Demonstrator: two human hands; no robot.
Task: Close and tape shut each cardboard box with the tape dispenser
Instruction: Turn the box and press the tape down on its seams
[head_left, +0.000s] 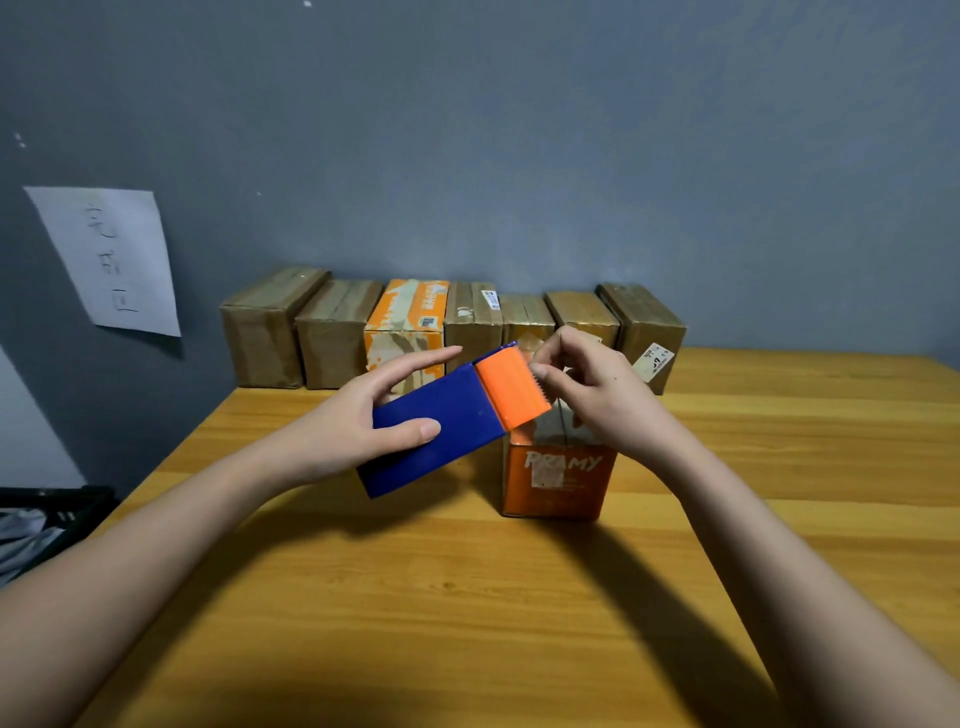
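My left hand (363, 421) holds the blue tape dispenser (447, 415) above the table (467, 597). My right hand (587, 384) pinches at its toothed orange end. The orange box (558, 480) stands just below. I should pull the tape out slowly and straight.

Tape dispenser (457, 415) above orange box (558, 480)
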